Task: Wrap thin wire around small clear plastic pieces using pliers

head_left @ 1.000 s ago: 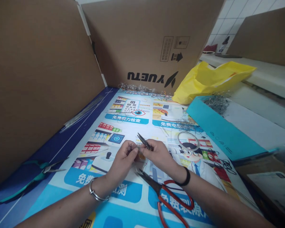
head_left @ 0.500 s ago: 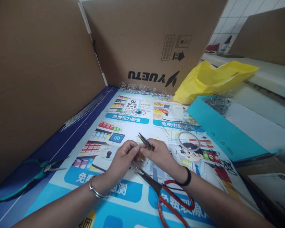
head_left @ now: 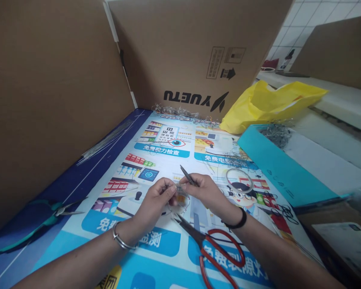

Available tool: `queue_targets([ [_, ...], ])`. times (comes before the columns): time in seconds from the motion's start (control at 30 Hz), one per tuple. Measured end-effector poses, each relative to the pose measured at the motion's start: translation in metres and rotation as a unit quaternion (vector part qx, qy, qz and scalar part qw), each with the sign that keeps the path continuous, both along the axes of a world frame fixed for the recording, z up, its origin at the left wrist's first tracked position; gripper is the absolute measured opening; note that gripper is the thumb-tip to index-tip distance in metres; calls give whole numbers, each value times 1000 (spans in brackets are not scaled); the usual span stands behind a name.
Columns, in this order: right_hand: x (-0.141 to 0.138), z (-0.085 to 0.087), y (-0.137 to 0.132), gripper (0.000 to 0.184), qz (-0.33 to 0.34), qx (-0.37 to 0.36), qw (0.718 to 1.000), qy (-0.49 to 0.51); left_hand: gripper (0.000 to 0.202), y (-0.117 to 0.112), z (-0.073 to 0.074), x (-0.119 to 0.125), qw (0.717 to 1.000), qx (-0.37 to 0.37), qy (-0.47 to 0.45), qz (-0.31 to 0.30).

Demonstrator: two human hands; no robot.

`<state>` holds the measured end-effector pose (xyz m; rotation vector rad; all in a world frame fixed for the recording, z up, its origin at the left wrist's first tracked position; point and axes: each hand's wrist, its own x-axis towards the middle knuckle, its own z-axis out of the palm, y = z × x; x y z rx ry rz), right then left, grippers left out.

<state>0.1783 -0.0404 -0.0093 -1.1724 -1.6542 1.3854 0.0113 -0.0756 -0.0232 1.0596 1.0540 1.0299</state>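
Cardboard [head_left: 186,44] is standing beyond both hands; the left hand [head_left: 160,197] is pinching thin wire [head_left: 188,200] looping below, the right hand [head_left: 205,190] is grasping dark pliers [head_left: 187,174]; pinching close is probably steadying it.

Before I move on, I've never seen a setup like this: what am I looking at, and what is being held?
There is no machine here, just a person's two bare hands. The view comes from a single camera worn on the head, looking forward and down. The left hand pinches a bent thin wire in its fingers; the right hand meets it there and also grips a dark pointed tool. They work above a printed poster. Closest to the viewer lie red-handled scissors; off to the left are teal-handled pliers. On the right are a metal ring, a yellow bag and a teal box.
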Motion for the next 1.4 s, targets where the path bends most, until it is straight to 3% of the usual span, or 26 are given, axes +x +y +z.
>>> queue_targets([
  [0.27,3,0,3,9,57,16,998,-27,22,0,2,1,1000,-13,-13,-20],
  [0.53,4,-5,5,11,49,-22,998,25,18,1,0,1,999,15,22,-36],
  [0.8,4,0,3,14,49,-42,997,52,18,0,1,1,998,-5,29,-54],
  [1.13,2,-2,2,14,40,-30,998,37,20,1,-4,0,998,1,51,-46],
  [1.4,1,-1,-1,13,35,-65,995,67,18,1,2,3,996,5,71,-44],
])
